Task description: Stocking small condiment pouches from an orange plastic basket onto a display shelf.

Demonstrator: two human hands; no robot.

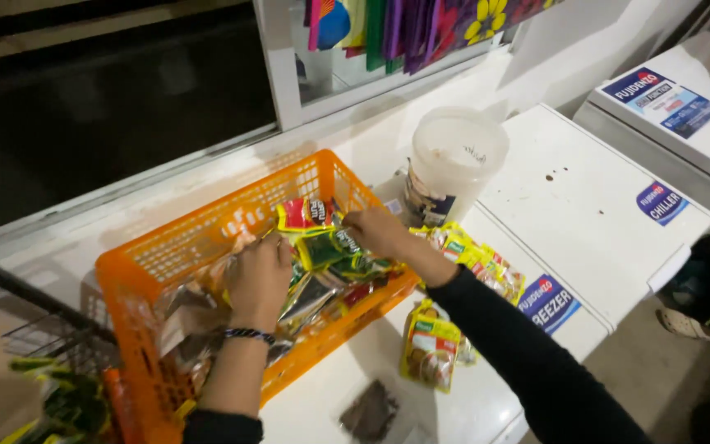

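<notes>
While your left hand point(258, 275), a beaded band at its wrist, presses down with curled fingers among the foil sachets at the centre of the frame, your right hand point(378, 231) pinches the top of a hanging strip of red, green and yellow seasoning sachets point(326, 238) just to its left. Both hands work inside the orange plastic lattice basket point(207, 222), which sits on a white chest-freezer lid point(593, 197) and already looks well filled with packets. You have more outside it, by the look of things: a second strip of yellow and green sachets point(486, 263) lies draped over the basket's right rim, and a single yellow-green pouch point(429, 345) rests on the lid in the lower centre. Above, towards the upper right, stands a white lidded plastic tub point(454, 160), just beyond the basket.
</notes>
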